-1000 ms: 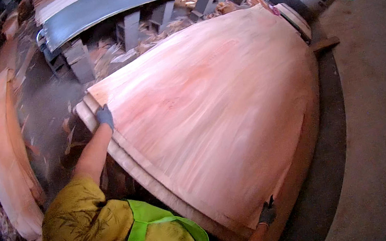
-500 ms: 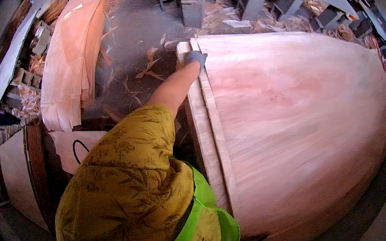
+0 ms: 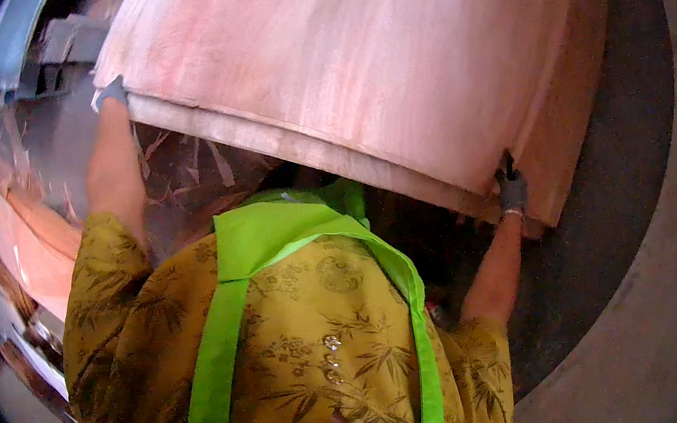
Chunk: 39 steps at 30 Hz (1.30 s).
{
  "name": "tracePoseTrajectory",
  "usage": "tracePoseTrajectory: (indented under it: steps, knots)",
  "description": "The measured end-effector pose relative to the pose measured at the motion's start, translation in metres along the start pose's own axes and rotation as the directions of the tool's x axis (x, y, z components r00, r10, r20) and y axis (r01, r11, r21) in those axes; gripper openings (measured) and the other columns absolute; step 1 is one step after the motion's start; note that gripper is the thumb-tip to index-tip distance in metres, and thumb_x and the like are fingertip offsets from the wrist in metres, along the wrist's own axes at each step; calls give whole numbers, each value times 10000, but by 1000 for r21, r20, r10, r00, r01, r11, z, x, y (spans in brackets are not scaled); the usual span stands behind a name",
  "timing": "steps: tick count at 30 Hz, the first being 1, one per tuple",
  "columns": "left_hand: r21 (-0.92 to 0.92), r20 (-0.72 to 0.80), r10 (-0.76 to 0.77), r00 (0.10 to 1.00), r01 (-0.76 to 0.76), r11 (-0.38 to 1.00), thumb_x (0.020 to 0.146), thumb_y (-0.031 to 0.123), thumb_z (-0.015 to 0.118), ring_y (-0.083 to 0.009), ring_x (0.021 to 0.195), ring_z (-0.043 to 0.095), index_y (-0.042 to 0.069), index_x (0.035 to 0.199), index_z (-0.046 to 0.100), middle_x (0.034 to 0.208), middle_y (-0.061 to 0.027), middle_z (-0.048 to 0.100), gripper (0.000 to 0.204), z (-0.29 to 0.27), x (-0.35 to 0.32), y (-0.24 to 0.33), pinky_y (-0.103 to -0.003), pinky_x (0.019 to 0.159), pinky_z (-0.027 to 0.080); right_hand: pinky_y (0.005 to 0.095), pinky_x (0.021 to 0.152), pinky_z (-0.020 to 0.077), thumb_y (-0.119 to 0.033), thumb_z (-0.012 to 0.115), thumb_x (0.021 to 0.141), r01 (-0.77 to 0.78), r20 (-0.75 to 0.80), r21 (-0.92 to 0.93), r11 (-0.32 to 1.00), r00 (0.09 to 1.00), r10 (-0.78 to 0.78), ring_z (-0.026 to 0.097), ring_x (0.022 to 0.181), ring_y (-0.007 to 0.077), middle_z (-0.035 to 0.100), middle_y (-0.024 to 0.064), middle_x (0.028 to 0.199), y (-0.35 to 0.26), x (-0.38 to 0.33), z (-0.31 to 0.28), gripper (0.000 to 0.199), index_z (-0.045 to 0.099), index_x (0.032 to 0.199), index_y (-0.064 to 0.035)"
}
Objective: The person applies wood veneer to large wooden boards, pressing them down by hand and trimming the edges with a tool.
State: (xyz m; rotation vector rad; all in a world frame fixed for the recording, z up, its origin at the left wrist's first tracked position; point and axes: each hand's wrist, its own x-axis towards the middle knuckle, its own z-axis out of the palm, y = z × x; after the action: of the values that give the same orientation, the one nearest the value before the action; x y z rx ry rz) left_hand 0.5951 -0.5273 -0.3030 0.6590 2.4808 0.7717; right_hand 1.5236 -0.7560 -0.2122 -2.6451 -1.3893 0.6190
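A large, pale pinkish wood veneer sheet [image 3: 335, 65] lies on top of a stack of wood sheets [image 3: 259, 136], whose layered edge shows just below its near edge. My left hand [image 3: 112, 94], in a grey glove, grips the sheet at its left corner. Near the right corner, my gloved right hand [image 3: 512, 191] is closed on the near edge, with the thumb side over the top. Both arms are stretched out wide. Part of the fingers on each hand is hidden or blurred.
Sagging veneer sheets [image 3: 35, 241] are piled at the left. A blue-grey panel [image 3: 17, 49] stands at the upper left, near grey blocks. Wood scraps [image 3: 214, 160] litter the floor by the stack. Concrete floor [image 3: 630, 317] runs along the right.
The view has swung to the right, so the stack now lies straight ahead. My left hand stays at the sheet's corner. My right hand, barely visible before, now shows on the right corner.
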Motion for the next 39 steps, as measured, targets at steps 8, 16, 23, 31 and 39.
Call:
tracePoseTrajectory:
  steps: [8,16,23,31,39]
  knots:
    - [-444,92,-196,976,217,870,802,225,642,-187,646,556,85,1050,550,819,-81,589,299,-1,28,-13,-336,498,423,417,725,430,-379,665,736,-95,84,95,991,993,87,564,831,375,623,219,917,-12,-4,-11,521,579,1002,61]
    - [-641,-21,57,998,-57,766,831,210,604,-281,930,567,-12,1181,479,1061,-146,574,433,-20,-44,11,-392,773,459,417,636,405,-456,638,752,-66,-78,178,982,994,81,534,674,294,596,149,754,-35,-24,-15,507,564,831,39]
    - [173,93,847,523,-847,503,817,168,574,-318,1234,359,-53,1311,317,1321,-188,401,599,-9,-296,109,-357,1034,272,412,815,429,-330,559,846,-304,-234,310,901,894,382,560,910,352,586,200,1042,-78,-147,-19,393,564,1045,10]
    - [217,772,605,195,-975,38,859,466,423,-327,1334,167,161,1379,285,1450,-171,165,619,42,-430,133,-516,1055,104,415,750,440,-326,533,841,-102,-233,263,959,958,166,586,870,329,617,215,957,-26,-161,20,362,622,981,-4]
    - [283,818,525,235,-959,-12,873,478,378,-326,1349,106,156,1403,213,1462,-173,106,642,60,-428,127,-525,1058,66,386,726,445,-267,599,807,-179,-137,658,731,926,350,568,789,283,620,178,866,-21,-263,39,340,598,971,31]
